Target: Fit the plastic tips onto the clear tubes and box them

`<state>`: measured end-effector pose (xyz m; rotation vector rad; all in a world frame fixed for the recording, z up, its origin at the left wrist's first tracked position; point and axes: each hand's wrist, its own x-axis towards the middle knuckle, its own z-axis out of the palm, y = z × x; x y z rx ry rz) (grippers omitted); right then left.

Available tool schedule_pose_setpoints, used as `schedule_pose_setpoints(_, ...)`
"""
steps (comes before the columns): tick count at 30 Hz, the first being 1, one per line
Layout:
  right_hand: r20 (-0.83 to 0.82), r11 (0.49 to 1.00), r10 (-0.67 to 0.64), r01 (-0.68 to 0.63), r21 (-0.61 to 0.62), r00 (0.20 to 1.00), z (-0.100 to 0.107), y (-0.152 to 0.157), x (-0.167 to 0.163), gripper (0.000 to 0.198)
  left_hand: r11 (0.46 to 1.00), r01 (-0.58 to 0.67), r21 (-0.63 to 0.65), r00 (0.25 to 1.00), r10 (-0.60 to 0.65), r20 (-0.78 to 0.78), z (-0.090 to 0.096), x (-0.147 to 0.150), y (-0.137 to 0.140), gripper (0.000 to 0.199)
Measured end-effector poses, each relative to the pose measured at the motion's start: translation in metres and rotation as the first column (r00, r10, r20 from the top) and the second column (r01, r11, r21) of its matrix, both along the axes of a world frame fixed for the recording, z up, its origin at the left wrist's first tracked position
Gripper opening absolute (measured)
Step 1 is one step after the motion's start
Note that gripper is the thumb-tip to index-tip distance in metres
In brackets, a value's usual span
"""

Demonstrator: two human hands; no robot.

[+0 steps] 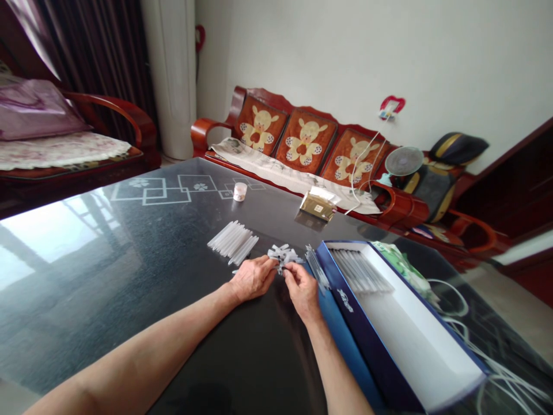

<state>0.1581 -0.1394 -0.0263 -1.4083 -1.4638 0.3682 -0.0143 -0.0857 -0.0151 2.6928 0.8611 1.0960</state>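
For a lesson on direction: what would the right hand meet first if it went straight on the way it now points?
The right hand would likely meet the pile of small grey pieces first, perhaps touching it now; depth is unclear.

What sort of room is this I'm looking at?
Probably a home living room: a wooden sofa with cartoon-animal cushions stands beyond the glossy black table, and a dark curtain hangs at the picture's left.
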Motion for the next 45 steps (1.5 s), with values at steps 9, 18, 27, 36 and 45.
schedule_pose_setpoints(9,0.142,0.993,0.051,-0.065,0.094,0.989,0.013,-0.003,-0.006,0.014,0.999,-0.018,-0.030,0.994,0.014,-0.111,0.004,0.000,-0.001,0.025)
schedule_pose_setpoints(18,0.034,0.999,0.048,-0.049,0.023,0.998,0.007,-0.002,-0.003,0.017,0.999,-0.050,0.017,0.990,0.052,-0.129,0.007,-0.001,-0.001,0.028)
schedule_pose_setpoints(27,-0.136,0.992,0.056,-0.070,-0.102,0.989,0.008,-0.004,-0.003,0.021,0.999,-0.034,0.023,0.997,0.036,-0.063,0.004,0.001,0.000,0.028)
schedule_pose_setpoints(36,0.144,0.995,0.012,0.002,-0.097,0.990,0.020,-0.009,-0.004,0.029,0.997,0.043,0.059,0.996,-0.038,-0.085,0.008,0.000,-0.003,0.027)
schedule_pose_setpoints(45,0.111,0.997,0.070,-0.064,-0.051,0.991,0.018,-0.011,-0.003,0.020,0.999,0.020,0.045,0.997,-0.016,-0.076,0.006,0.000,-0.002,0.029)
